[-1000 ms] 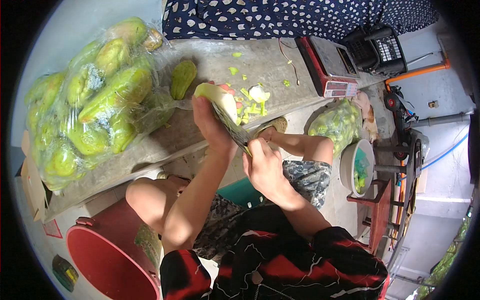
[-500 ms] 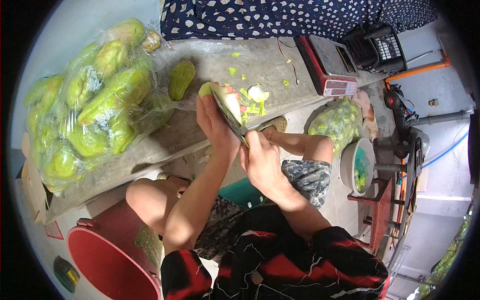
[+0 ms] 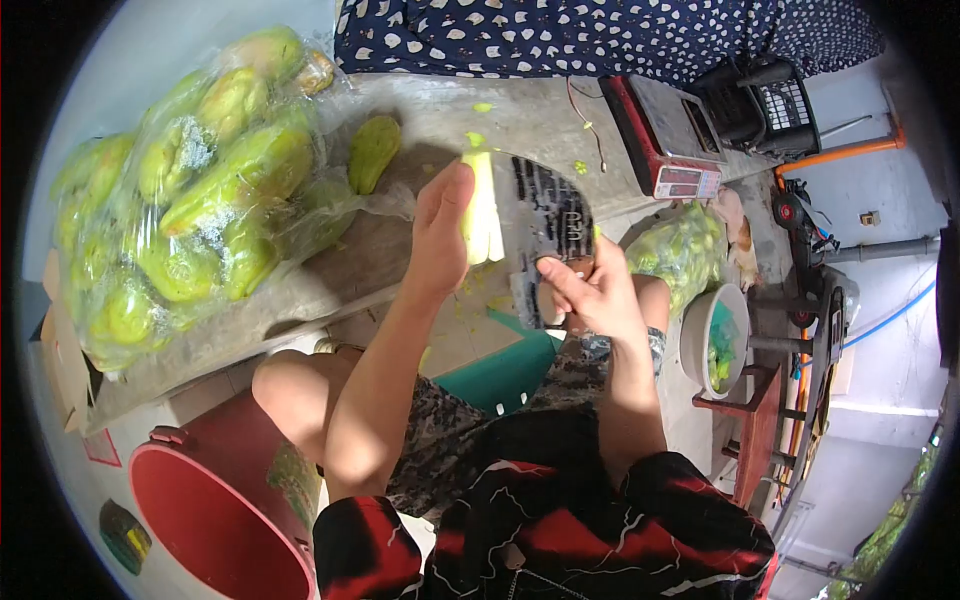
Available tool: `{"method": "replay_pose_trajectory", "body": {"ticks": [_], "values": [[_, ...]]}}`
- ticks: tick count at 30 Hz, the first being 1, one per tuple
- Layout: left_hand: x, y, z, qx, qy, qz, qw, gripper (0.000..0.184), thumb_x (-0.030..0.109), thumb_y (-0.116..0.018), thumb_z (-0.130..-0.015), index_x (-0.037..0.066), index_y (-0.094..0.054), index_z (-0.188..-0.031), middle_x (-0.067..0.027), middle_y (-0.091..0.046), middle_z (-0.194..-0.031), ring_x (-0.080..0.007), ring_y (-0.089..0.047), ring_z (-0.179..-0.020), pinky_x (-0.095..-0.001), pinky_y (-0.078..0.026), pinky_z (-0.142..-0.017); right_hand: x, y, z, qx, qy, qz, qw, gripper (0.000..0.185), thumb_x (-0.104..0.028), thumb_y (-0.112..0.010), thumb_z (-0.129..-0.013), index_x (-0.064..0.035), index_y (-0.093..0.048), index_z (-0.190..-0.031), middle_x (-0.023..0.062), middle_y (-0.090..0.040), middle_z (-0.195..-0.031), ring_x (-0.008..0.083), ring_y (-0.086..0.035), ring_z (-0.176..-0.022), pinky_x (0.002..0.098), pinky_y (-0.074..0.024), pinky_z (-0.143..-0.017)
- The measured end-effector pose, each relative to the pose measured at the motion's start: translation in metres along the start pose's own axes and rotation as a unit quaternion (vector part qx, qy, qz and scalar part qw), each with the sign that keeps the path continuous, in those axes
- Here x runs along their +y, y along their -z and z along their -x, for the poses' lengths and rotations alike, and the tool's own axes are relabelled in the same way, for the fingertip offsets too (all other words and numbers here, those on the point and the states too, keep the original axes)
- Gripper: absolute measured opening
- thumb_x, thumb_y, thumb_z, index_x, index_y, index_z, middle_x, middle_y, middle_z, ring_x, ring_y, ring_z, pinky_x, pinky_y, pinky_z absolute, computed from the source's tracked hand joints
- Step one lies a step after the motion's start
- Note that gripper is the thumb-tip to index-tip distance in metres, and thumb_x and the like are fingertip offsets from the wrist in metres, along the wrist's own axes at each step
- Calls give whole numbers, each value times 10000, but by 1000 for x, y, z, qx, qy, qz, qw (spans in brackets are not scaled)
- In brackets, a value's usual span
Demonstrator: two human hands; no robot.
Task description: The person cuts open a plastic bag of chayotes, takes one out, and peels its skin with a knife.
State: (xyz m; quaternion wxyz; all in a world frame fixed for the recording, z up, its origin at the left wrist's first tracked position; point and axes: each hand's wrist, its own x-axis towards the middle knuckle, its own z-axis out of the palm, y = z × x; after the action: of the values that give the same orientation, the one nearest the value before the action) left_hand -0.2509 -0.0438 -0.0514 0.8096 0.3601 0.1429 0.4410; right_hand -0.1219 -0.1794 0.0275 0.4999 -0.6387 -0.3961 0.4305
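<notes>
My left hand (image 3: 443, 220) is closed around a partly peeled green papaya (image 3: 483, 215), holding it upright by its left side. Its bared flesh is pale, with lengthwise green-white strips. In my right hand (image 3: 590, 290) is a broad cleaver (image 3: 555, 205), its dark, worn blade turned flat toward me. My thumb lies on the lower part of the blade, and the handle is hidden by the hand. The blade stands close to the papaya's right side; whether they touch I cannot tell. A small unpeeled green fruit (image 3: 374, 153) lies on the concrete ledge (image 3: 440, 110) beyond my left hand.
A clear plastic bag of large green fruits (image 3: 240, 180) fills the ledge's left end. A red scale (image 3: 660, 140) stands at the right. Below are a red bucket (image 3: 210, 500), a green container (image 3: 495, 375), a white tub (image 3: 700, 335) and another filled bag (image 3: 680, 250). Peelings (image 3: 475, 138) dot the ledge.
The cleaver has swung away from the papaya to the right, and its blade now faces me broadside. My left hand has moved slightly right, turning the papaya more upright.
</notes>
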Motion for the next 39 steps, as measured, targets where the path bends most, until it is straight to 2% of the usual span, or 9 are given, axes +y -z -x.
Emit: {"method": "replay_pose_trajectory", "body": {"ticks": [2, 5, 10, 15, 24, 27, 33, 37, 39], "values": [[6, -5, 0, -10, -9, -33, 999, 447, 402, -440, -1034, 2, -569, -1186, -87, -656, -974, -159, -645, -824, -275, -527, -735, 9, 15, 0, 6, 31, 56, 998, 179, -53, -660, -934, -1, -548, -1063, -32, -502, -564, 38, -445, -446, 216, -371, -413], [13, -9, -2, -67, 75, 110, 989, 579, 493, -388, -1019, -30, -524, -1226, -194, -657, -1012, -275, -674, -892, -415, -593, -724, 8, 23, 2, 34, 43, 48, 997, 150, -99, -658, -947, -13, -550, -1005, -18, -507, -563, 47, -452, -447, 225, -382, -417], [20, -11, 0, -36, 128, 183, 974, 637, 546, -330, -1014, -8, -528, -1257, -133, -657, -992, -231, -661, -901, -376, -553, -763, 25, 28, 3, 5, 36, -85, 996, 319, -270, -632, -977, -42, -508, -791, 6, -492, -530, 72, -466, -446, 243, -381, -417], [15, -3, -2, -56, 127, 201, 970, 607, 506, -303, -1030, 2, -558, -1253, -93, -669, -1022, -191, -661, -914, -331, -540, -808, 29, 25, 4, 1, 9, 13, 1000, 403, -337, -623, -978, -55, -492, -721, -19, -478, -510, 61, -452, -435, 238, -360, -410], [15, -10, -1, -25, 122, 165, 978, 615, 524, -316, -1021, -1, -557, -1234, -104, -671, -1031, -197, -661, -919, -350, -543, -818, 28, 23, 0, 14, -17, 14, 1000, 395, -330, -621, -980, -51, -497, -729, -12, -475, -505, 67, -452, -430, 247, -367, -406], [15, -12, 4, -15, 120, 145, 982, 553, 504, -378, -1022, 25, -584, -1206, -58, -653, -992, -140, -641, -887, -297, -534, -751, 30, 25, -1, 2, -11, 6, 1000, 394, -325, -620, -980, -53, -495, -725, -12, -471, -498, 70, -451, -423, 249, -369, -403], [0, -14, 10, -1, 156, 221, 963, 490, 524, -422, -999, 99, -589, -1177, -67, -664, -1004, -191, -660, -916, -362, -546, -797, 30, 22, -5, -3, 13, -26, 1000, 399, -328, -620, -980, -62, -490, -712, -15, -463, -485, 72, -444, -410, 247, -368, -399], [-15, -3, 11, -77, 115, 247, 959, 511, 544, -430, -990, 99, -580, -1190, -67, -662, -1027, -195, -661, -919, -365, -546, -795, 34, 21, -5, -6, 23, -40, 999, 409, -335, -622, -978, -67, -490, -700, -14, -457, -478, 74, -442, -405, 248, -368, -397], [-15, -6, 11, -122, 108, 287, 944, 515, 547, -430, -989, 99, -577, -1193, -66, -661, -1031, -195, -660, -919, -364, -545, -795, 38, 22, -4, -13, 32, -63, 997, 317, -219, -600, -993, -52, -487, -749, -22, -423, -535, 79, -387, -412, 263, -368, -396]]}}
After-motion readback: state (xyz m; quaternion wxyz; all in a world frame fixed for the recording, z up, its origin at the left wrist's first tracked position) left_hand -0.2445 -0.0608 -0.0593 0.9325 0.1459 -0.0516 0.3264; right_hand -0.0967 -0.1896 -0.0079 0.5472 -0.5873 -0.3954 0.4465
